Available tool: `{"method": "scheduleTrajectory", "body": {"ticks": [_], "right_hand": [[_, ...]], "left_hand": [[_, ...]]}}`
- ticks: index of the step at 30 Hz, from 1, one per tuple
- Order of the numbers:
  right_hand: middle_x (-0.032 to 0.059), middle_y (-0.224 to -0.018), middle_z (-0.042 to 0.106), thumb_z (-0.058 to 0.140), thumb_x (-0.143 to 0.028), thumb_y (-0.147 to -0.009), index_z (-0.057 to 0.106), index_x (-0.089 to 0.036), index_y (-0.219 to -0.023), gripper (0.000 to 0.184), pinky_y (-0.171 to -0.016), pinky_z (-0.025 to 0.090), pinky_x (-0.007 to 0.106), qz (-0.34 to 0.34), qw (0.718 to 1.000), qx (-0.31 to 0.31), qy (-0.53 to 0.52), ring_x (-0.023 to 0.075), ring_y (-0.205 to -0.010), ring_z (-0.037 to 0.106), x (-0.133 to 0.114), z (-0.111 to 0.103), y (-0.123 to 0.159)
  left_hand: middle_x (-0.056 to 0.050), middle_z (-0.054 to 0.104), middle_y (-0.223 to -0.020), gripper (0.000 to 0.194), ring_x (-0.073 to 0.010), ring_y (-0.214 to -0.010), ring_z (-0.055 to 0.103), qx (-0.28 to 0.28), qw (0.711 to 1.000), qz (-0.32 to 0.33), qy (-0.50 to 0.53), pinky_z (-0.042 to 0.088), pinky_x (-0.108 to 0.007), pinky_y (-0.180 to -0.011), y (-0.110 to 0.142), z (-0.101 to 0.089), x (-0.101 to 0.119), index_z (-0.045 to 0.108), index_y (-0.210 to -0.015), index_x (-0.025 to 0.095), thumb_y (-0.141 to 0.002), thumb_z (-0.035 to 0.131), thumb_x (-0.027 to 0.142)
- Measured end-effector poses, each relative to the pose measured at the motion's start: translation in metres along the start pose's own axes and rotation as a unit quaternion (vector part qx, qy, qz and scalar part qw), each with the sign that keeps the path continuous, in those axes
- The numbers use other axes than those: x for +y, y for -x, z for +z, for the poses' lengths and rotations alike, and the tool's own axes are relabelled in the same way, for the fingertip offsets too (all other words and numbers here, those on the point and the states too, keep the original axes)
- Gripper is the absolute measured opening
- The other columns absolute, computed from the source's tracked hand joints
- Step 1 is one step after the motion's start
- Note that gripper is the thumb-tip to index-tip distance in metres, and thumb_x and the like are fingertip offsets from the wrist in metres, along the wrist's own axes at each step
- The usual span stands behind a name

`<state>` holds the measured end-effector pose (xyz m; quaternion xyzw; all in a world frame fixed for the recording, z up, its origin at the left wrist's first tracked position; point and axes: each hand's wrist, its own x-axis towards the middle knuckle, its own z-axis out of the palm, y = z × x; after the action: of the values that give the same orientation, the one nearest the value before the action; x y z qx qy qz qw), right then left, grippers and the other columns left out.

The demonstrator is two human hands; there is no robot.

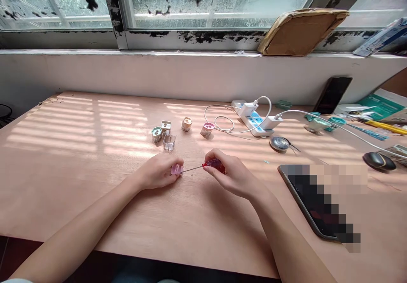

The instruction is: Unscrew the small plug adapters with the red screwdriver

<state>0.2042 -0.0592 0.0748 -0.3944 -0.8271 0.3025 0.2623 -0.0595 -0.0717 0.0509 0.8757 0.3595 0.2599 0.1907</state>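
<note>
My left hand [158, 172] is closed on a small pink plastic cube [175, 169], and my right hand [231, 176] grips a red-handled screwdriver [213, 166], its shaft reaching the cube at nine o'clock.

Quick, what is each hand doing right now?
Left hand: closed, holding a small pink part.
Right hand: closed, holding a red-handled screwdriver.

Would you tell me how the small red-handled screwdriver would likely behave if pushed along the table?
The screwdriver looks light, since the right hand pinches it with fingertips; its thin metal shaft seems stiff, and its slim handle might roll.
</note>
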Motion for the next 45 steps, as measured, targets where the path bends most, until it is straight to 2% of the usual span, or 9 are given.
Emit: {"method": "scheduleTrajectory", "body": {"ticks": [4, 10, 16, 21, 27, 29, 33, 41, 45], "right_hand": [[-0.0009, -0.062, 0.057, 0.059, -0.04, -0.095, 0.052, -0.022, -0.08, 0.025, -0.051, 0.034, 0.025, -0.003, 0.999, 0.034, 0.039, 0.0139, -0.054, 0.049, 0.001, 0.002, 0.0], [-0.0003, -0.071, 0.062, 0.057, -0.03, -0.096, 0.055, -0.021, -0.088, 0.012, -0.055, 0.039, 0.024, -0.009, 1.0, 0.005, -0.005, 0.0139, -0.06, 0.054, 0.001, 0.001, 0.001], [-0.0027, -0.055, 0.048, 0.061, -0.047, -0.094, 0.052, -0.021, -0.07, 0.037, -0.049, 0.028, 0.026, -0.016, 0.997, 0.053, 0.055, 0.012, -0.05, 0.04, 0.002, 0.004, 0.001], [0.002, -0.076, 0.065, 0.063, -0.041, -0.091, 0.056, -0.021, -0.091, 0.021, -0.054, 0.038, 0.026, 0.011, 1.0, 0.023, -0.012, 0.0156, -0.061, 0.055, -0.002, 0.002, -0.003], [-0.0001, -0.058, 0.056, 0.063, -0.046, -0.091, 0.057, -0.021, -0.073, 0.031, -0.052, 0.034, 0.027, -0.012, 0.996, 0.075, 0.04, 0.0139, -0.053, 0.047, 0.0, 0.005, -0.003], [-0.0009, -0.058, 0.055, 0.063, -0.044, -0.092, 0.056, -0.021, -0.074, 0.03, -0.052, 0.032, 0.027, -0.02, 0.996, 0.068, 0.058, 0.0133, -0.052, 0.046, 0.0, 0.004, -0.003], [0.0012, -0.071, 0.064, 0.061, -0.043, -0.094, 0.057, -0.021, -0.086, 0.023, -0.054, 0.037, 0.026, -0.021, 0.999, 0.032, 0.029, 0.0146, -0.059, 0.054, -0.003, 0.002, -0.003], [0.0003, -0.058, 0.055, 0.062, -0.059, -0.092, 0.061, -0.021, -0.076, 0.041, -0.051, 0.035, 0.028, 0.001, 0.998, 0.068, 0.008, 0.0132, -0.052, 0.045, -0.001, 0.006, -0.001], [0.0011, -0.063, 0.057, 0.066, -0.061, -0.089, 0.061, -0.02, -0.078, 0.043, -0.052, 0.04, 0.027, 0.017, 0.993, 0.079, -0.083, 0.0137, -0.055, 0.05, 0.002, 0.011, -0.004]], "left_hand": [[-0.001, 0.066, -0.086, 0.02, -0.016, -0.077, 0.059, 0.0, 1.0, 0.01, 0.009, 0.043, -0.026, -0.07, -0.001, -0.002, 0.003, 0.056, -0.101, 0.02, -0.084, 0.058, 0.008], [0.0, 0.064, -0.082, 0.019, -0.0158, -0.075, 0.058, -0.003, 1.0, -0.002, 0.001, 0.042, -0.026, -0.07, -0.001, -0.002, 0.003, 0.057, -0.1, 0.019, -0.084, 0.058, 0.01], [-0.001, 0.066, -0.086, 0.018, -0.0158, -0.075, 0.059, 0.003, 1.0, -0.001, -0.013, 0.043, -0.026, -0.069, 0.0, -0.001, 0.002, 0.058, -0.103, 0.019, -0.086, 0.057, 0.013], [-0.002, 0.066, -0.087, 0.017, -0.017, -0.079, 0.06, 0.001, 1.0, 0.004, -0.012, 0.044, -0.027, -0.072, 0.0, -0.001, -0.002, 0.058, -0.103, 0.018, -0.086, 0.059, 0.017], [-0.002, 0.067, -0.088, 0.018, -0.0166, -0.079, 0.061, -0.006, 1.0, -0.002, -0.022, 0.043, -0.026, -0.072, 0.0, 0.0, -0.005, 0.058, -0.104, 0.019, -0.087, 0.059, 0.017], [-0.001, 0.066, -0.088, 0.018, -0.0163, -0.078, 0.06, -0.005, 1.0, -0.002, -0.02, 0.042, -0.026, -0.071, 0.0, 0.0, -0.005, 0.058, -0.104, 0.019, -0.087, 0.06, 0.017], [-0.002, 0.066, -0.089, 0.019, -0.0168, -0.079, 0.06, -0.007, 1.0, 0.0, -0.014, 0.042, -0.026, -0.071, 0.0, -0.001, -0.005, 0.058, -0.105, 0.018, -0.086, 0.061, 0.017], [-0.003, 0.067, -0.09, 0.02, -0.0181, -0.08, 0.061, -0.017, 1.0, -0.008, -0.011, 0.044, -0.027, -0.072, -0.002, -0.002, -0.005, 0.058, -0.104, 0.019, -0.084, 0.06, 0.017], [-0.002, 0.066, -0.088, 0.021, -0.0161, -0.076, 0.06, -0.009, 0.999, -0.034, 0.032, 0.046, -0.026, -0.07, 0.0, -0.004, -0.01, 0.059, -0.104, 0.019, -0.083, 0.063, 0.018]]}}
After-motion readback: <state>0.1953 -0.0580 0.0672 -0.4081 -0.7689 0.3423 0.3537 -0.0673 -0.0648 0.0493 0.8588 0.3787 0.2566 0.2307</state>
